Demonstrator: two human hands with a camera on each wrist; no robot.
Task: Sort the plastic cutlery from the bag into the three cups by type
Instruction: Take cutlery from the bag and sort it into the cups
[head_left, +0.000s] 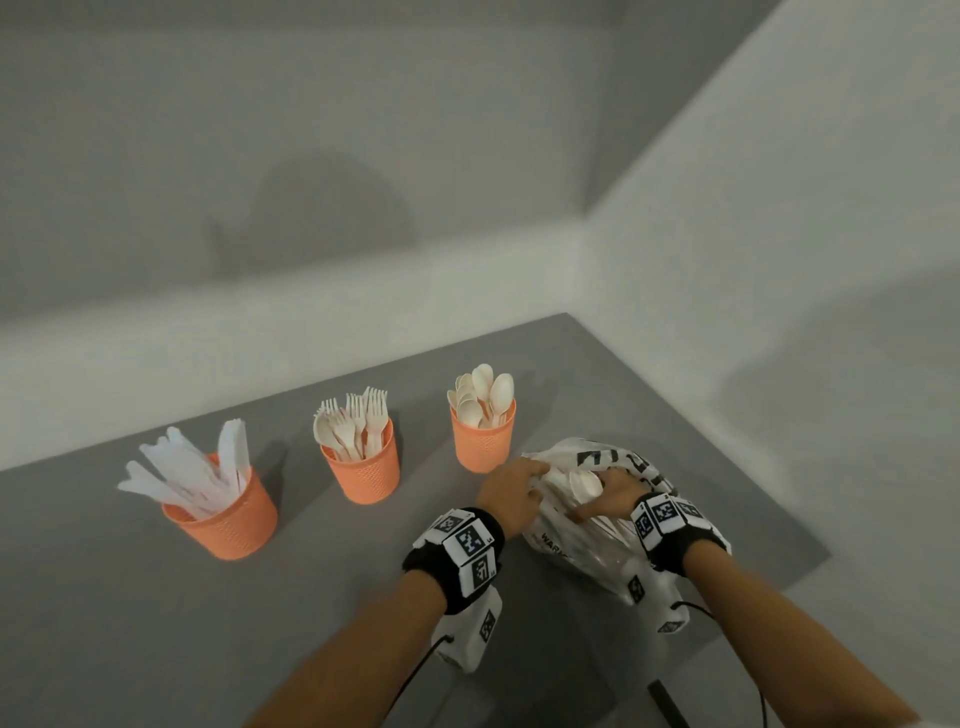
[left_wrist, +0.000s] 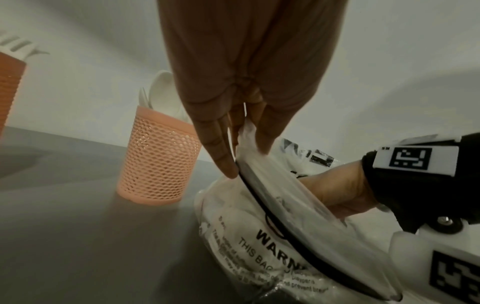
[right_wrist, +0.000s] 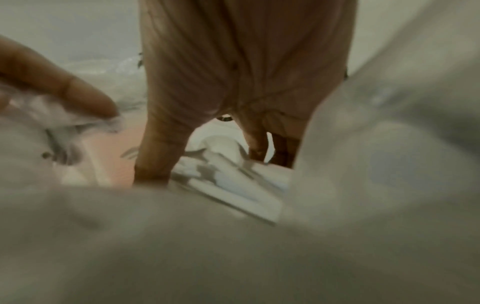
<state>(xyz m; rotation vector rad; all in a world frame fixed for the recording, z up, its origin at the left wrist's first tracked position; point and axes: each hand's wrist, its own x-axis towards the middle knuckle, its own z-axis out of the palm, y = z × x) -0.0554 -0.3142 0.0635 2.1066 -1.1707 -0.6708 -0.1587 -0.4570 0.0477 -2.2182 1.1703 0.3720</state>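
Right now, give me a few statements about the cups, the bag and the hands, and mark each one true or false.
1. The cup farthest left holds knives. True.
2. The middle cup holds spoons. False: it holds forks; the spoons stand in the right cup.
3. The left hand pinches the edge of the bag. True.
4. The right hand rests flat on the table. False: it reaches into the bag's mouth.
5. The bag lies left of all three cups. False: it lies to their right, nearest the spoon cup.
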